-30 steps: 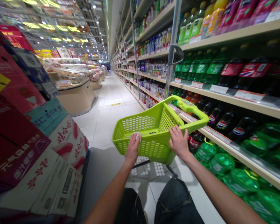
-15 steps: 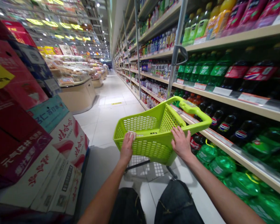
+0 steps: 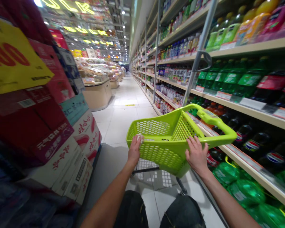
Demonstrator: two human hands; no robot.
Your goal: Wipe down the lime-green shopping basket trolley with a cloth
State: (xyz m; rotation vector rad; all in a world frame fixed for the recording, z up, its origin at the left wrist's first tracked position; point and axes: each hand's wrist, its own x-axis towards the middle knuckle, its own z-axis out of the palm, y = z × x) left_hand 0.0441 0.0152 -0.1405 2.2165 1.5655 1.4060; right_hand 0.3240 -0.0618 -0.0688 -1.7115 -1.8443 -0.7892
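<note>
I am looking down through the head camera at a lime-green shopping cart (image 3: 166, 143), which is standing on the tiled floor (image 3: 111, 177) in the aisle, its rear end close beside the drink shelves (image 3: 239, 107). The left hand (image 3: 134, 152) is closing around a small crumpled white wad (image 3: 140, 138), tissue or cloth, I cannot tell which, and pressing it on the near rim towards the front end. The right hand (image 3: 196, 154) is lying over the same rim nearer the handle (image 3: 222, 125), fingers somewhat spread, gripping nothing separate.

I am judging the basket as stiff moulded plastic, fairly light, smooth, hardly fragile. I am also expecting it to shift easily on its frame (image 3: 146, 170), so I am favouring a steadying hold on the thick rim or handle over the perforated wall. The wad is looking soft and weightless, best pinched with the fingers.

On the left, I am reading 元气森林 on a dark red carton (image 3: 21, 117), 娃哈哈 on a white carton (image 3: 84, 125), 苏打水 on a teal carton (image 3: 74, 107), and a red "00" on a yellow sign (image 3: 14, 72). The dark bottles (image 3: 251, 144) are showing red, white and blue Pepsi-style emblems; the green bottles' labels (image 3: 247, 79) are blurring.
</note>
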